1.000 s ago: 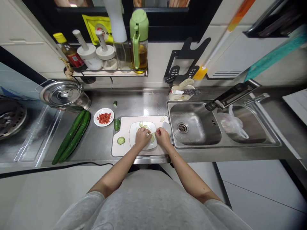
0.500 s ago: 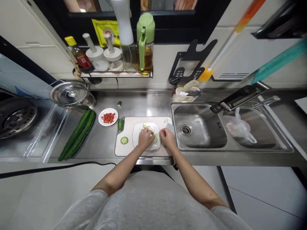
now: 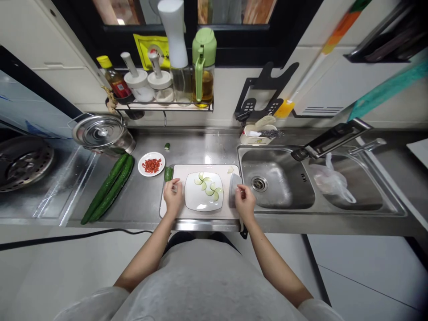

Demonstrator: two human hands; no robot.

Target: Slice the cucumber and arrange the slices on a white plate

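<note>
A white square plate (image 3: 197,203) rests on the pale cutting board (image 3: 179,213), with several thin cucumber slices (image 3: 209,192) fanned in a curved line on it. My left hand (image 3: 173,199) is over the board's left side, loosely curled, fingers apart and holding nothing visible; it hides part of the board. On the right, my right hand (image 3: 245,203) hovers by the blade of a knife (image 3: 233,189) lying along the board's edge, fingers loosely bent and apart. A cut cucumber piece (image 3: 168,174) sits at the board's upper left corner, and one small slice (image 3: 230,170) at its upper right.
Left of the board are a small plate (image 3: 141,170) of chopped red pieces, two long cucumbers (image 3: 109,189) and a lidded steel pot (image 3: 103,133). A double sink (image 3: 279,178) adjoins on the right. Behind, a wall rack (image 3: 160,107) holds bottles and jars.
Both hands have moved apart, off the plate: the left to the board's left side, the right toward the knife. The slices on the plate are now uncovered; the slice on the board's left is hidden.
</note>
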